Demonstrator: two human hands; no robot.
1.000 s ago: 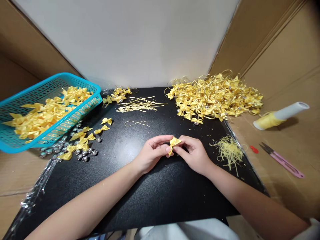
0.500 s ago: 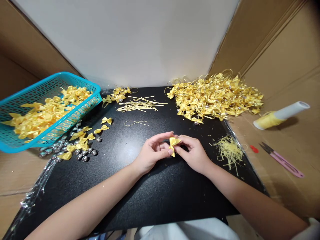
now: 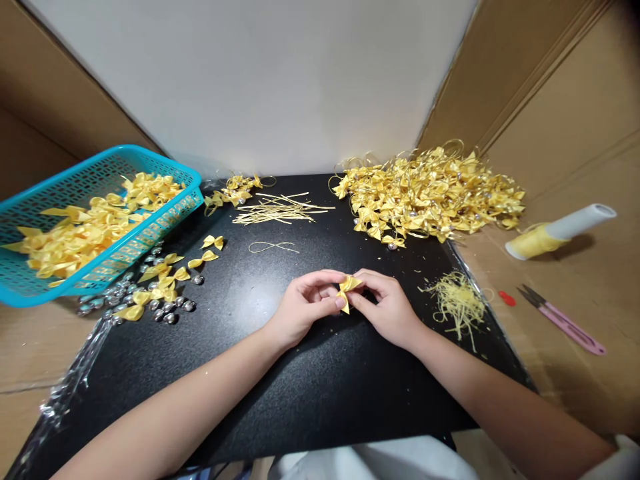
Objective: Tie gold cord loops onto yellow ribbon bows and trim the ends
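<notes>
My left hand (image 3: 303,307) and my right hand (image 3: 387,307) meet above the middle of the black mat (image 3: 280,387). Both pinch one small yellow ribbon bow (image 3: 347,289) between thumb and fingertips. The bow stands upright between the two hands, its tails pointing down. A thin gold loop of cord (image 3: 274,247) lies on the mat just beyond my hands.
A blue basket (image 3: 115,257) of yellow ribbon pieces sits at the left, with loose bows and silver beads (image 3: 165,308) beside it. Gold cords (image 3: 277,208) lie at the back. A big heap of finished bows (image 3: 430,193), trimmings (image 3: 457,303), a thread spool (image 3: 557,231) and pink snips (image 3: 563,320) are at the right.
My fingers have shifted slightly on the bow, which sits a little lower and more pinched between both hands. Nothing else has moved.
</notes>
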